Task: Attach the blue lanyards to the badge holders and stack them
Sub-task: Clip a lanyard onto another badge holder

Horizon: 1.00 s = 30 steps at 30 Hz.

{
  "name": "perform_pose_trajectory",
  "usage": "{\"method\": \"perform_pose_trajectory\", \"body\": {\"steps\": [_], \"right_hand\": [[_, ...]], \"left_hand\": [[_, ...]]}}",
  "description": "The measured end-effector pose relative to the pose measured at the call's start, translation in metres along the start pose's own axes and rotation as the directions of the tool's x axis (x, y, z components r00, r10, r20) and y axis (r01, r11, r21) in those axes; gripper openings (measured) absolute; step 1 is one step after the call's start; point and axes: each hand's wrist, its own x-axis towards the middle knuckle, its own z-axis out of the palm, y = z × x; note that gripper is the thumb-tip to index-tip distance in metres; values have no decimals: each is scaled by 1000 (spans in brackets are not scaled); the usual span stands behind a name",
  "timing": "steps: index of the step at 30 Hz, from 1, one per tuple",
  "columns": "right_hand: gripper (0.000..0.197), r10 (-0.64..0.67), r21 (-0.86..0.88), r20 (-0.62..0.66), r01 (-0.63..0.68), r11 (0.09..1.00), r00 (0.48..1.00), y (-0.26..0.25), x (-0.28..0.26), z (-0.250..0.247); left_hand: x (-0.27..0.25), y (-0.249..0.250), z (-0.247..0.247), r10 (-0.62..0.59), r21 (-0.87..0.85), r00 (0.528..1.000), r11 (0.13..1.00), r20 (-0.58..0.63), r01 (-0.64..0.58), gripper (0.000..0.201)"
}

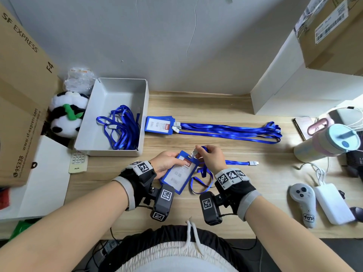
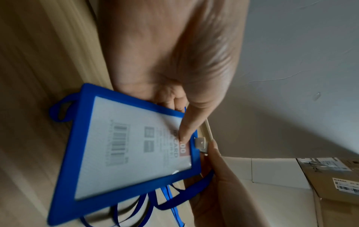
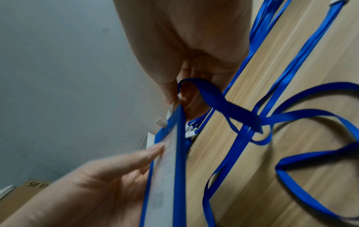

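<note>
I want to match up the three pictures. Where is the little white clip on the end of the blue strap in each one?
Head: the clip sits just below centre, pinched by the right hand at the badge holder's top edge.
Left wrist: the clip is right of centre, against the holder's edge.
Right wrist: the clip is near the centre, mostly hidden by fingertips.
Shared landmark: the blue badge holder.

Two hands were in view, the left hand (image 1: 167, 163) and the right hand (image 1: 211, 157), sharing one badge holder (image 1: 177, 174) and one loose lanyard (image 1: 202, 180) at centre frame. One stack of finished holders (image 1: 159, 125) lay above them, its number unclear. One white tray (image 1: 125, 85) at upper left held a tangle of lanyards (image 1: 121, 128), too knotted to count
</note>
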Motion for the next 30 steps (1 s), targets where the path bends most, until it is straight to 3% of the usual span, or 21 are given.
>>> {"method": "perform_pose_trajectory", "body": {"steps": [3, 5, 11, 16, 21, 23, 27, 30], "right_hand": [[17, 18, 25, 168, -22, 999, 986, -9, -2, -9], [16, 12, -24, 210, -7, 1000, 978, -12, -1, -13], [27, 12, -161, 190, 19, 987, 982, -18, -1, -12], [21, 54, -196, 233, -7, 981, 971, -26, -5, -13], [19, 18, -267, 255, 52, 962, 967, -32, -8, -9], [20, 25, -232, 258, 36, 972, 966, -33, -8, -9], [15, 51, 9, 344, -57, 998, 938, -30, -11, -9], [15, 41, 32, 343, -56, 998, 939, -26, -12, -8]], "left_hand": [[3, 4, -5, 7, 12, 1000, 1000, -25, -7, 21], [4, 6, -8, 14, 42, 1000, 999, -25, -12, 26], [0, 12, -13, 20, 168, 999, 985, 50, -28, 14], [-4, 11, -23, 42, 218, 993, 974, 107, -65, 15], [-5, 5, -27, 56, 199, 991, 977, 123, -80, 18], [-6, 3, -27, 65, 161, 992, 983, 107, -82, 15], [-7, 4, -28, 76, 145, 994, 986, 76, -86, 14], [-8, 4, -27, 80, 142, 993, 986, 91, -92, 15]]}}
